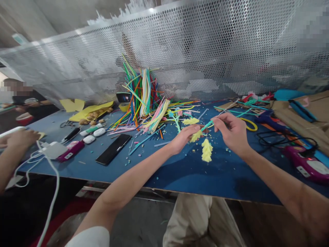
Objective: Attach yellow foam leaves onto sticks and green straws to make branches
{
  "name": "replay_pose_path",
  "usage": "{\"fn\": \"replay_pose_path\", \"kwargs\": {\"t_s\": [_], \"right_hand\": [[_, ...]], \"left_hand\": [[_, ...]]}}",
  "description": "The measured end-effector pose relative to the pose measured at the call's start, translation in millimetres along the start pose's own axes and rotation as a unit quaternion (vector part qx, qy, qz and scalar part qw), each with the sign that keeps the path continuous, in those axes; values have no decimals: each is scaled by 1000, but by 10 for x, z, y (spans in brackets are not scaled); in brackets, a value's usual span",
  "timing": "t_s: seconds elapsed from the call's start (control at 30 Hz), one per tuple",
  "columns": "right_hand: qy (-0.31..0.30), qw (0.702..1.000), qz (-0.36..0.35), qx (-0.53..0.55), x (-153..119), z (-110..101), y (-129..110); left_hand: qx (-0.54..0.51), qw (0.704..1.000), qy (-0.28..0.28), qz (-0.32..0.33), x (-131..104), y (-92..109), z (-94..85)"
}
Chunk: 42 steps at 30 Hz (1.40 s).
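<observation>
My left hand [185, 138] is closed around a pipe-cleaner flower [196, 136] with fluffy yellow parts, pinching it near the base of its green stem [207, 125]. To the right, my right hand [232, 133] pinches the upper end of that stem between thumb and fingers, where a thin wire end sticks up. A yellow fluffy piece [207, 151] hangs or lies just below the hands; whether it is joined to the stem I cannot tell. Another yellow piece [191, 121] and a green stem with blue tufts [177, 121] lie behind my left hand.
A bundle of coloured pipe cleaners [145, 94] stands against the perforated metal screen [205, 44]. Left lie a black phone [113, 149], a yellow bag [94, 111] and a co-worker's hand [22, 139] near white cables. Right are a purple power strip [309, 163] and black cord [282, 137].
</observation>
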State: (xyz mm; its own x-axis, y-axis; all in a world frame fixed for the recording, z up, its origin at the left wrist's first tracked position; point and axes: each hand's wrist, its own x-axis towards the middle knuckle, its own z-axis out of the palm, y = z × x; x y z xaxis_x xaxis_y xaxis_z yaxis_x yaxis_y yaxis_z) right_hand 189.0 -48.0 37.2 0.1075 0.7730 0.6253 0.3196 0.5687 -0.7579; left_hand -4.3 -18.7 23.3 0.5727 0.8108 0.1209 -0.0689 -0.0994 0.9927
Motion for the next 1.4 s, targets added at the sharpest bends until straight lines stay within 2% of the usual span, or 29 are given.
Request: {"fn": "replay_pose_path", "kwargs": {"t_s": [0.07, 0.1, 0.2, 0.27, 0.3, 0.43, 0.6, 0.73, 0.83, 0.9, 0.97, 1.03, 1.1, 1.17, 1.23, 1.3, 1.4], "right_hand": [[16, 999, -9, -28, 7, -7, -11], [20, 999, -12, -36, 6, -8, -16], [19, 999, -14, -39, -22, 10, -37], [8, 999, -8, -31, -62, 39, -60], [1, 1000, -2, -26, -85, 57, -75], [-22, 1000, 19, 4, -164, 126, -133], [-14, 997, 50, 57, -164, 156, -124], [5, 999, 26, 37, -127, 146, -89], [14, 999, -16, 32, -100, 137, -75], [10, 999, -39, 32, -82, 128, -62], [1, 998, -56, 33, -66, 114, -39], [-14, 996, -73, 47, -55, 97, -11], [-36, 993, -90, 65, -50, 81, 13], [-56, 990, -104, 75, -51, 69, 24], [-64, 989, -111, 79, -54, 61, 20], [-67, 988, -111, 80, -55, 56, 9], [-84, 988, -105, 75, -51, 47, -7]], "left_hand": [[126, 989, 54, 63, -22, -15, -4], [198, 971, 85, 107, -41, -17, 0], [373, 881, 156, 247, -96, 0, 26], [435, 830, 175, 303, -113, 17, 41], [454, 814, 180, 316, -115, 24, 45], [487, 776, 205, 344, -98, 35, 23], [499, 761, 212, 356, -93, 25, -56], [477, 770, 227, 358, -98, 32, -83], [427, 802, 230, 349, -89, 66, -57], [363, 843, 218, 331, -77, 90, -29], [274, 902, 184, 280, -62, 102, -10], [165, 960, 126, 185, -49, 96, -7], [55, 995, 49, 72, -41, 79, -17], [-41, 999, -22, -15, -39, 63, -36], [-109, 990, -68, -59, -41, 55, -55], [-145, 983, -85, -74, -42, 54, -71], [-149, 982, -81, -85, -28, 50, -84]]}}
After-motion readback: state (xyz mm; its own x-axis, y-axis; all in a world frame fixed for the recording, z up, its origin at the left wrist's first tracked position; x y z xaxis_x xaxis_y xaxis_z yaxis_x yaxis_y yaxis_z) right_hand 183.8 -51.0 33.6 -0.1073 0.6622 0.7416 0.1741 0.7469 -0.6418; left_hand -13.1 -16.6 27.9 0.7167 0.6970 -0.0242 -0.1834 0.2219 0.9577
